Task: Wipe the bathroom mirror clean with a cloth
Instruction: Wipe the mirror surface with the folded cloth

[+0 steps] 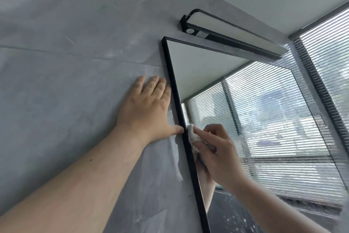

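Note:
A black-framed mirror (251,100) hangs on the grey wall and reflects the ceiling and slatted blinds; smears and droplets show on its right half. My right hand (217,149) grips a small crumpled white cloth (192,136) and presses it to the glass right beside the mirror's left frame edge, about halfway down. My left hand (147,112) lies flat on the wall just left of the frame, fingers straight, thumb tip touching the frame. Most of the cloth is hidden under my fingers.
A black bar lamp (230,34) is fixed to the wall just above the mirror's top edge. A window with horizontal blinds (328,66) meets the wall at the right. The grey tiled wall (66,62) stretches to the left.

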{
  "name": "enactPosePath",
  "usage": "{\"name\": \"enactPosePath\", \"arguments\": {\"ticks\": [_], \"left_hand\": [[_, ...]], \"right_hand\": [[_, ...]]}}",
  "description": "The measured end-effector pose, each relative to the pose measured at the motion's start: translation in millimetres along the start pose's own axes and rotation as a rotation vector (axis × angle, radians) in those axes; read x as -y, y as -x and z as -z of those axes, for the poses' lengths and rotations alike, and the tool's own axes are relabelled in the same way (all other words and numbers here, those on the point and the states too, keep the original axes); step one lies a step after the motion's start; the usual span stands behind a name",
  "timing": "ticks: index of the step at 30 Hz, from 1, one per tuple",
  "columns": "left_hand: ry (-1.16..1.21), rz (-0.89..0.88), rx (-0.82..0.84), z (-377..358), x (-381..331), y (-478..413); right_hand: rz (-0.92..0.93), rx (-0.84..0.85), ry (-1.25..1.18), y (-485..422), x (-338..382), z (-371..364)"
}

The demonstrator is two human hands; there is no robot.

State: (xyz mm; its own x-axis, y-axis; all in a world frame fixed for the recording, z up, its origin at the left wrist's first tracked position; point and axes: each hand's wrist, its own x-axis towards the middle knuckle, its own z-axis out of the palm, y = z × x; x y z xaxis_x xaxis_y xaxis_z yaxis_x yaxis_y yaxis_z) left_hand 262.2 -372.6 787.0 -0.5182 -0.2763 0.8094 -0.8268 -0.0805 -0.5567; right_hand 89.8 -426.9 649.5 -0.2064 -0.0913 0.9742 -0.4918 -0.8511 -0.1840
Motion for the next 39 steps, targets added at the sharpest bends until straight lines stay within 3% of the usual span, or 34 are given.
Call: {"name": "enactPosePath", "arguments": {"ticks": [6, 21, 32, 39], "left_hand": [[0.033, 0.0, 0.002, 2, -1, 3], [0.061, 0.002, -0.067, -2, -1, 2], [0.063, -0.001, -0.049, 1, -3, 2], [0.036, -0.01, -0.042, 0, -1, 3]], "right_hand": [[0.073, 0.008, 0.105, 36, -2, 8], [-0.012, -0.124, 0.046, -85, 31, -26], [0.062, -0.138, 0.133, -49, 17, -19], [-0.116, -0.187, 0.106, -118, 8, -8]]}}
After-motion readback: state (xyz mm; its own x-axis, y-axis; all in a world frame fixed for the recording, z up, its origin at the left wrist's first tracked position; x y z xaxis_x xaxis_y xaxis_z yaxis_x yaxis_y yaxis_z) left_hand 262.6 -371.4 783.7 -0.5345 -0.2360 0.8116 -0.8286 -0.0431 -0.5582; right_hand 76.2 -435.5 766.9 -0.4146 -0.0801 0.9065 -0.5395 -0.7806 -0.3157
